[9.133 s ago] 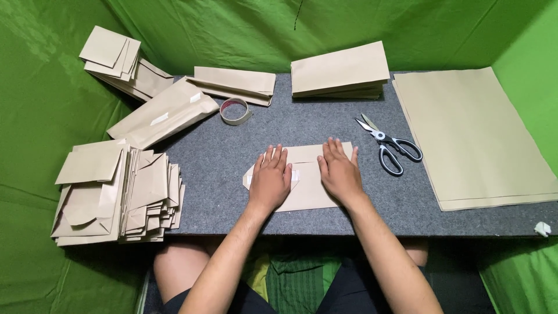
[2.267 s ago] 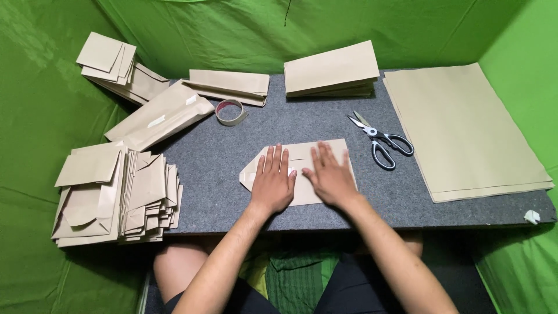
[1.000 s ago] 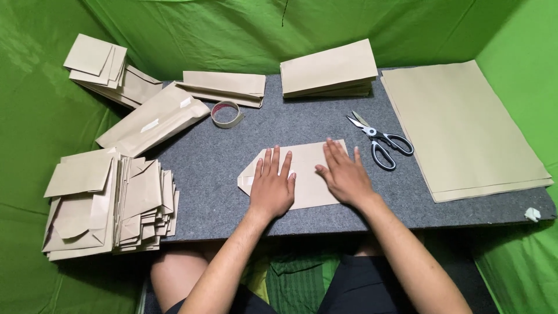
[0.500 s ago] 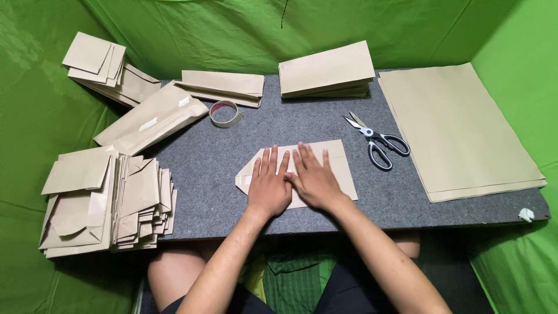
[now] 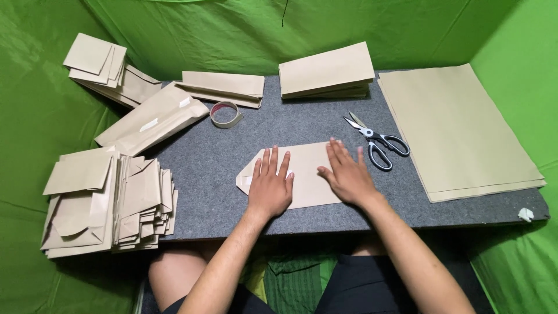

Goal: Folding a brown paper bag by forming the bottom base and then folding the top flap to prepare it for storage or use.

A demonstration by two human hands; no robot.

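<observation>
Open-gripped, both hands (image 5: pixel 308 180) press flat the envelope (image 5: pixel 305 174), lengthwise left-right, tip pointing left.

Folded brown paper envelope (image 5: pixel 308 174): centre of grey mat (image 5: pixel 203 174), pointed left end. Finished envelope stacks: left of mat (image 5: pixel 104 200); far-left corner (image 5: pixel 104 67); far edge (image 5: pixel 326 71). No labels, signs, screens.

A folded piece of brown paper (image 5: pixel 305 174) is laid flat on the grey mat, directly beneath both hands. Its left end is folded to a blunt point that juts out past the left hand (image 5: pixel 271 186), where a small pale strip is seen. The left half is pressed under that palm, and the right part is covered by the spread right hand (image 5: pixel 347 174).
</observation>
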